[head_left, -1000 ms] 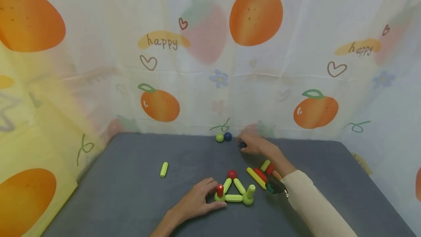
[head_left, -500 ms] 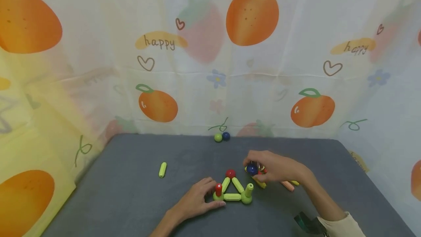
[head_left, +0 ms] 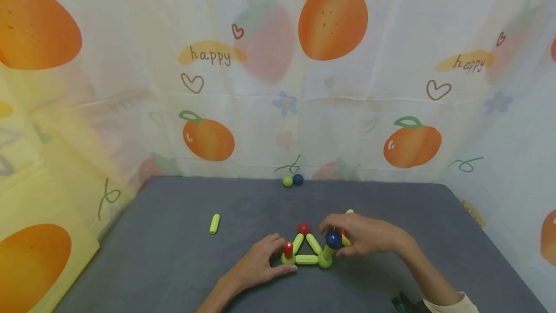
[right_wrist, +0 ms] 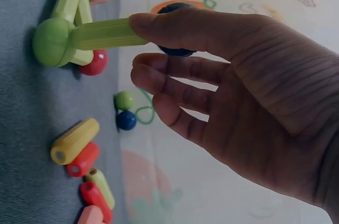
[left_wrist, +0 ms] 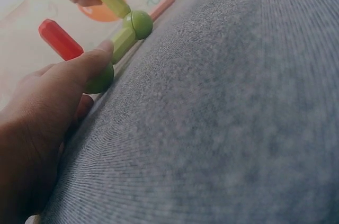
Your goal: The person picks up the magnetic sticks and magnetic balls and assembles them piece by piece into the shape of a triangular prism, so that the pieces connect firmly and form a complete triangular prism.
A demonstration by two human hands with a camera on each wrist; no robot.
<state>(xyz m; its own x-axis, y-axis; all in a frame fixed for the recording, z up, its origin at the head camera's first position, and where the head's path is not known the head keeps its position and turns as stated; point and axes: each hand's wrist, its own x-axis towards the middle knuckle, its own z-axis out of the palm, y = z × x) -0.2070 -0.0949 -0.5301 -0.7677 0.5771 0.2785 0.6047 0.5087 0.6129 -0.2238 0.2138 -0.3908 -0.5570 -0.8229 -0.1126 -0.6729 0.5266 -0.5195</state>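
A flat triangle of yellow-green rods lies on the table, with a red ball (head_left: 304,228) at its far corner and green balls at its near corners. My left hand (head_left: 262,262) holds the left green ball (left_wrist: 101,82), from which a red rod (left_wrist: 61,39) stands up. Over the right green ball (right_wrist: 52,43) rises a ribbed yellow-green rod (right_wrist: 108,33). My right hand (head_left: 369,235) pinches a dark blue ball (head_left: 333,239) at this rod's top end. Thumb and fingers partly hide that ball in the right wrist view.
Loose rods lie to the right of the triangle, among them a yellow rod (right_wrist: 75,140) and a red rod (right_wrist: 83,159). One yellow-green rod (head_left: 215,224) lies apart at left. A green ball (head_left: 287,181) and another blue ball (head_left: 298,179) sit at the back edge, before a printed cloth (head_left: 260,124).
My right hand has brought the blue ball from the table's back edge toward me, onto the upright yellow-green rod's top. The left hand has stayed at its corner.
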